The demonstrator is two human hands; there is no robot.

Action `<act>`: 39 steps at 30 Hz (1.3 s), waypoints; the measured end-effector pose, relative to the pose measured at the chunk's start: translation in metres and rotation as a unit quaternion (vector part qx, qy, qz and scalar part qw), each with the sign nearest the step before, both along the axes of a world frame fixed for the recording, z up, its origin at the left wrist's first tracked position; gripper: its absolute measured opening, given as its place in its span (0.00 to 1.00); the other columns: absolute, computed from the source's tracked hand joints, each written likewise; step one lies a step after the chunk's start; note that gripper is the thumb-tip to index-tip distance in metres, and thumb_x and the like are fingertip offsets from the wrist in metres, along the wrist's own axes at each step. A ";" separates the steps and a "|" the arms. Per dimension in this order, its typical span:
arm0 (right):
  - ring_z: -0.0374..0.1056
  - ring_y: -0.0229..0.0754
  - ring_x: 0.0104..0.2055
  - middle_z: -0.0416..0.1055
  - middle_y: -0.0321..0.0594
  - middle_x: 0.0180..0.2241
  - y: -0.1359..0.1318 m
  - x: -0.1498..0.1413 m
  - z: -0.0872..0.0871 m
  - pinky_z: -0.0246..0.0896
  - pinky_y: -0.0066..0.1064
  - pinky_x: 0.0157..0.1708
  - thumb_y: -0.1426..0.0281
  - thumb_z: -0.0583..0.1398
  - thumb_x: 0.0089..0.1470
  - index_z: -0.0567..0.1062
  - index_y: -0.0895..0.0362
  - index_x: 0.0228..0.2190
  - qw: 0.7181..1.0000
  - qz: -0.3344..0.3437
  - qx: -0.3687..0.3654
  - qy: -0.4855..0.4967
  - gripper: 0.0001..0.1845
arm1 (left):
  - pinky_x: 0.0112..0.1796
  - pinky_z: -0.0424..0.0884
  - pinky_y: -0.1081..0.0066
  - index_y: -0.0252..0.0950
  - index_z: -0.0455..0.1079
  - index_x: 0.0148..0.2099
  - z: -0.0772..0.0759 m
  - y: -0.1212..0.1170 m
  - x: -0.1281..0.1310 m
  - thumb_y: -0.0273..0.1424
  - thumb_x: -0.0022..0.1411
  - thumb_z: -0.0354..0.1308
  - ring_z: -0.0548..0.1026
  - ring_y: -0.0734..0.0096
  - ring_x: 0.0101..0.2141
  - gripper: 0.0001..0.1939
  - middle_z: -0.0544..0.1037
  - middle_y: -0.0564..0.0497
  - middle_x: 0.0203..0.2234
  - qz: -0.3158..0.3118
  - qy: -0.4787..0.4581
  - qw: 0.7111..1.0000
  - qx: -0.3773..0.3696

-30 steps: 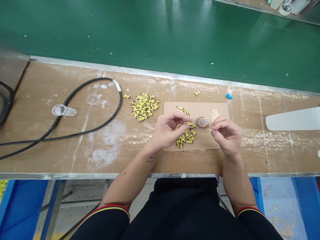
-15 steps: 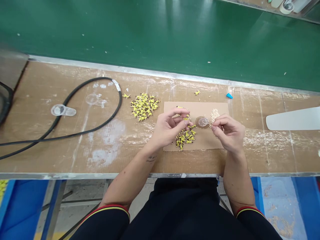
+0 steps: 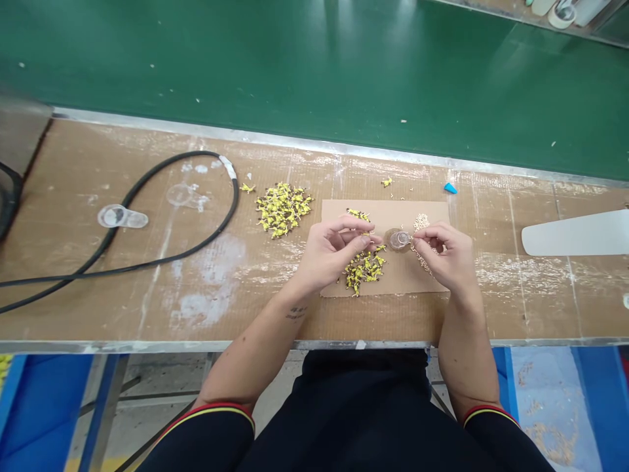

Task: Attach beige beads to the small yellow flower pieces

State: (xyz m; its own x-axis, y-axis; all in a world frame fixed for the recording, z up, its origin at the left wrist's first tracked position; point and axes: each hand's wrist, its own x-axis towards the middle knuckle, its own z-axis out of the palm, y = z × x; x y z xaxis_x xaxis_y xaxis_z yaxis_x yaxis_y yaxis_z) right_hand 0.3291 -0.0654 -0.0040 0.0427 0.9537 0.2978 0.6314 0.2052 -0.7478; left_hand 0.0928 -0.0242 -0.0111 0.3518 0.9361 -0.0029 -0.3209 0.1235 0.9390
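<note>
My left hand [image 3: 334, 249] is closed in a pinch over a cardboard sheet [image 3: 393, 282]; a small yellow piece shows partly at its fingertips. Beneath and beside those fingers lies a heap of small yellow-and-black pieces [image 3: 364, 269]. My right hand [image 3: 447, 252] pinches a tiny pale piece at the side of a small clear cup [image 3: 400, 240], which stands on the sheet between both hands. Tiny beige pieces [image 3: 421, 221] are scattered by the right fingers, which hide some of them.
A larger yellow heap [image 3: 282, 210] lies left of the sheet. Further left are a looped black cable [image 3: 181, 157] and a clear plastic scoop-like piece [image 3: 122, 216]. A blue cap-like piece [image 3: 450, 188] and a long white panel [image 3: 574, 235] lie rightward. Behind runs a green surface [image 3: 304, 78].
My right hand has moved left, bringing its fingertips from the beige pieces to the clear cup. My left hand stays nearly in place, still pinched.
</note>
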 end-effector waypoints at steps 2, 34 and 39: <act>0.64 0.36 0.24 0.76 0.35 0.26 0.001 0.003 -0.002 0.60 0.30 0.24 0.74 0.65 0.54 0.81 0.54 0.29 1.000 0.011 -0.025 -0.013 0.05 | 0.38 0.82 0.70 0.35 0.81 0.42 0.001 0.002 0.000 0.36 0.59 0.74 0.85 0.67 0.36 0.13 0.83 0.49 0.32 0.011 0.000 1.000 0.000; 0.65 0.38 0.28 0.73 0.35 0.27 -0.011 -0.016 0.006 0.60 0.32 0.27 0.74 0.65 0.54 0.79 0.52 0.29 0.988 0.024 0.028 0.152 0.05 | 0.32 0.75 0.77 0.35 0.67 0.31 0.000 -0.008 0.015 0.35 0.51 0.77 0.79 0.79 0.27 0.20 0.80 0.54 0.29 0.021 -0.059 0.987 -0.148; 0.67 0.39 0.30 0.74 0.36 0.28 -0.013 -0.031 0.001 0.63 0.33 0.29 0.75 0.66 0.55 0.79 0.51 0.30 0.979 0.049 0.039 0.192 0.05 | 0.34 0.78 0.74 0.39 0.69 0.45 0.001 -0.016 0.021 0.34 0.53 0.77 0.82 0.75 0.28 0.23 0.77 0.58 0.30 -0.023 -0.087 0.985 -0.146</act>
